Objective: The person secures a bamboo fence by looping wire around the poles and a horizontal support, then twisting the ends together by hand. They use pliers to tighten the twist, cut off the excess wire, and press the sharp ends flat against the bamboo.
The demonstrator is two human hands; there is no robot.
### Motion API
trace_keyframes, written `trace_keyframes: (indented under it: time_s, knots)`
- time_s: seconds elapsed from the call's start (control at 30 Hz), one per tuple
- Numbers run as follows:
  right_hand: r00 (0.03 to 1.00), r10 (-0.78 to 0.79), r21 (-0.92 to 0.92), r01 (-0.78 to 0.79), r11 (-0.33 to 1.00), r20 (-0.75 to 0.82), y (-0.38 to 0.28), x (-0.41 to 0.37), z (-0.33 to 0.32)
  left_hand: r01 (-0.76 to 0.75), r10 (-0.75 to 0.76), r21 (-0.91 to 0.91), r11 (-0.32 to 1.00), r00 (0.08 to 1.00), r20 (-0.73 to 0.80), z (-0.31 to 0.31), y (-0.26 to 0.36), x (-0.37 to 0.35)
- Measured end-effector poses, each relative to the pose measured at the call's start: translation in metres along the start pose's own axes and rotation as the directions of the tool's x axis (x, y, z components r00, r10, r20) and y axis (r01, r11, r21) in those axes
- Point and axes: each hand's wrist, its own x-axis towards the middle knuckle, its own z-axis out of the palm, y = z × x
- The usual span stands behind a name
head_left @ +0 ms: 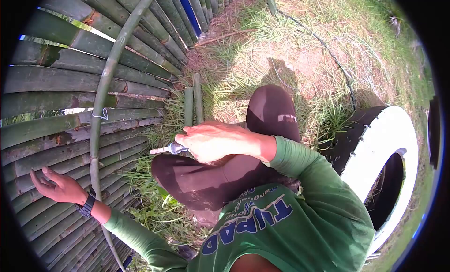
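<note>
My right hand [213,140] is closed around a small tool [174,148] above my bent leg. A shiny metallic part and a pale, narrow end stick out on its left side; my fingers hide the rest, so I cannot tell its kind. My left hand [57,186], with a dark watch on the wrist, is held out at the left, open with fingers apart and nothing in it. It overlaps the upright bamboo fence [51,79] in this view. A long curved bamboo pole [108,68] crosses the slats, with a thin pale tie [100,114] looped around it.
Two short bamboo pieces [198,98] lie on the grass beyond my knees. A white-painted tire [398,124] stands close by on the right. A dark cable or hose [323,43] runs across the grass, and loose pale wire [370,61] lies beside it.
</note>
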Motion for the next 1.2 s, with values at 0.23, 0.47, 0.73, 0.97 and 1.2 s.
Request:
trace_keyframes:
  time_s: [0.23, 0.47, 0.73, 0.97, 1.2]
  knots:
    - [0.761, 0.309, 0.408, -0.064, 0.911, -0.571, -0.019, -0.031, -0.070, 0.787, -0.021, -0.490, 0.376, 0.536, 0.844, 0.163, 0.193, -0.227]
    - [0.892, 0.431, 0.978, 0.047, 0.205, -0.133, -0.031, -0.061, -0.069, 0.553, 0.128, -0.137, 0.822, 0.055, 0.990, 0.338, 0.347, -0.410]
    - [0.744, 0.627, 0.967, 0.104, 0.232, -0.231, -0.032, -0.082, -0.084, 0.632, 0.080, 0.008, 0.775, -0.110, 0.991, 0.340, 0.377, -0.448]
    - [0.383, 0.835, 0.909, 0.296, 0.294, -0.395, -0.016, -0.086, -0.087, 0.905, 0.135, 0.350, 0.242, -0.389, 0.911, 0.220, 0.338, -0.387]
    - [0.105, 0.989, 0.863, 0.485, -0.145, 0.108, -0.030, -0.154, -0.033, 0.785, 0.284, 0.620, 0.004, -0.595, 0.752, 0.001, 0.289, -0.187]
